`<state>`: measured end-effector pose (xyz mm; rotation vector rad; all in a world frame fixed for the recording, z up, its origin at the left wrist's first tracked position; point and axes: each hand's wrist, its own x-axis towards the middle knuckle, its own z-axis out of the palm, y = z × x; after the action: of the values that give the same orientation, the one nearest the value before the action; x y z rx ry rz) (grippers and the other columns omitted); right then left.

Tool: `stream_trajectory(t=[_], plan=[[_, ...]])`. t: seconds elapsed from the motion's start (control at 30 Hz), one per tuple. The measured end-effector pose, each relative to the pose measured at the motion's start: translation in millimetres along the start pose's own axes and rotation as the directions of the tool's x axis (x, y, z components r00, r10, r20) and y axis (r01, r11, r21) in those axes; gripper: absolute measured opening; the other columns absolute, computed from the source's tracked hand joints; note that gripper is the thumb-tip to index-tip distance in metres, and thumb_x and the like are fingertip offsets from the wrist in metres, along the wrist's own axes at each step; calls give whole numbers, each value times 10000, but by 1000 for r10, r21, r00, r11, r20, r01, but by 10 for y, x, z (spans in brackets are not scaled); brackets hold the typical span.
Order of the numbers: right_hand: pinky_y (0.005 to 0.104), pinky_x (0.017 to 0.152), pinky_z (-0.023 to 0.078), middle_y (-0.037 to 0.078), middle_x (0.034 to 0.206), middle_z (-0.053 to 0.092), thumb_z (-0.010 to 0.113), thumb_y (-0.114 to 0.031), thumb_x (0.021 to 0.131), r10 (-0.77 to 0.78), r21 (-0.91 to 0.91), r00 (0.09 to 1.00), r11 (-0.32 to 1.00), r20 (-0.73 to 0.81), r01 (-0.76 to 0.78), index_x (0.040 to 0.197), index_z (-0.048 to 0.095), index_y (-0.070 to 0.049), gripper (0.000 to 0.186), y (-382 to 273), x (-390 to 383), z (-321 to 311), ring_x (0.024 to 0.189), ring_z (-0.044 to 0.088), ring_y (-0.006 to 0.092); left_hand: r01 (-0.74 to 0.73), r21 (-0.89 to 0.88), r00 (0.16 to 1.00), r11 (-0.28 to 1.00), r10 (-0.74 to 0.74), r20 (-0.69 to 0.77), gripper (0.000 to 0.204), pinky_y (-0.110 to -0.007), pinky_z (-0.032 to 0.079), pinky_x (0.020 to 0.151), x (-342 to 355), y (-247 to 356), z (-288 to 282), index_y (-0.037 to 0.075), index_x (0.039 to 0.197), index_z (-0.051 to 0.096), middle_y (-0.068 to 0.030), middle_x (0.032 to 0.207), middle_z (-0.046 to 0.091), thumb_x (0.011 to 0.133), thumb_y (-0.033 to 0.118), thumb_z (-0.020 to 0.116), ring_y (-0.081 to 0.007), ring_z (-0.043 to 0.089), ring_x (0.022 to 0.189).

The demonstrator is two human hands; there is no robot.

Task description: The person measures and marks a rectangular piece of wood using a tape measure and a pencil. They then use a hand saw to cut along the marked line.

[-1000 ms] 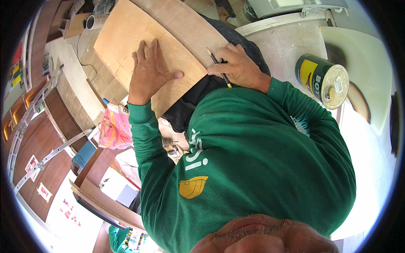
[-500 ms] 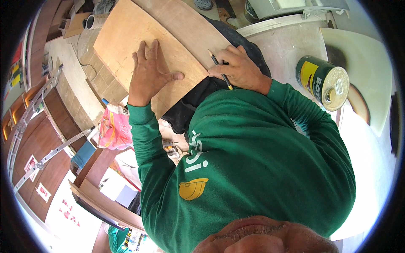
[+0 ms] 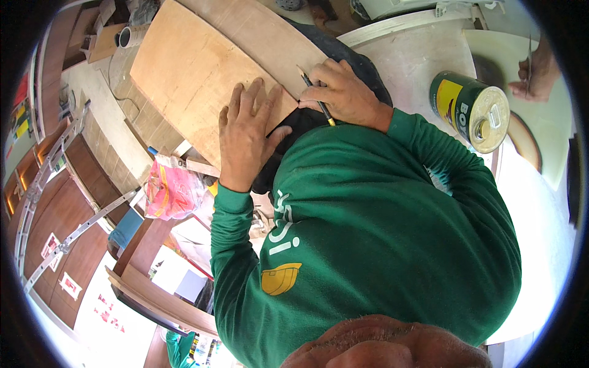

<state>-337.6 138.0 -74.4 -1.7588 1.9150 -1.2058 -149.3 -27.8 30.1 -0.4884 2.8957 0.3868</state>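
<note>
A light plywood board (image 3: pixel 184 73) lies slanted in front of me, on top of a second, wider wood panel (image 3: pixel 257 30). My left hand (image 3: pixel 245 132) rests palm down on the plywood board near its close corner, fingers stretched out. At that corner, my right hand (image 3: pixel 353 98) holds a dark pencil (image 3: pixel 326 112), its sharpened tip pointing away from me over the lower panel. The right fingertips are at the edge of the plywood corner. Dark cloth (image 3: pixel 288 142) shows beneath the boards.
A green and yellow can (image 3: pixel 448 101) stands on the right surface. Beyond it is another person's hand (image 3: pixel 541 73) with a thin metal tool (image 3: pixel 529 58). A pink plastic bag (image 3: pixel 175 190), an aluminium ladder (image 3: pixel 61 245) and a bucket (image 3: pixel 130 37) are on the left.
My left hand has slid right and nearer to me, toward the plywood corner. The right hand keeps the pencil in nearly the same place. Another person's hand has appeared at far right.
</note>
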Motion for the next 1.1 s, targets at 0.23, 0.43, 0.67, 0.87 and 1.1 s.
stream_trajectory(t=[0.23,0.43,0.67,0.87,1.1], plan=[[396,843,404,5,981,530,878,-311,869,-21,17,999,1000,-27,21,997,752,-191,217,14,6,15,979,571,222,34,-15,999,999,-34,-29,825,-561,487,1170,10,-15,25,181,1570,596,-101,1620,558,813,266,913,-414,517,1492],[390,822,394,-2,965,533,875,-339,865,-6,6,1000,1000,-20,6,983,755,-191,224,5,-5,16,977,572,211,17,-25,999,1000,-18,-37,823,-561,486,1167,12,-41,21,177,1560,601,-95,1608,565,802,257,912,-410,519,1487],[387,821,396,-1,958,540,869,-359,866,-6,-11,1000,1000,-20,6,984,759,-195,230,26,-18,50,976,576,211,16,-29,999,999,-17,-30,810,-557,485,1178,27,-39,12,160,1549,611,-106,1602,575,801,247,911,-421,530,1476],[416,852,408,26,1018,549,804,-406,915,16,-3,999,1000,38,-16,1012,751,-163,267,38,-32,26,1028,567,243,-1,-33,999,999,0,-36,821,-547,492,1176,29,-52,-10,133,1538,611,-127,1585,586,782,228,916,-426,544,1457],[419,861,415,34,1038,550,810,-388,914,10,23,999,1000,41,-11,1032,743,-159,266,42,-58,50,1042,568,252,-13,-54,999,998,11,-40,805,-533,498,1175,17,-56,-14,109,1515,623,-145,1555,610,770,197,913,-438,569,1425]])
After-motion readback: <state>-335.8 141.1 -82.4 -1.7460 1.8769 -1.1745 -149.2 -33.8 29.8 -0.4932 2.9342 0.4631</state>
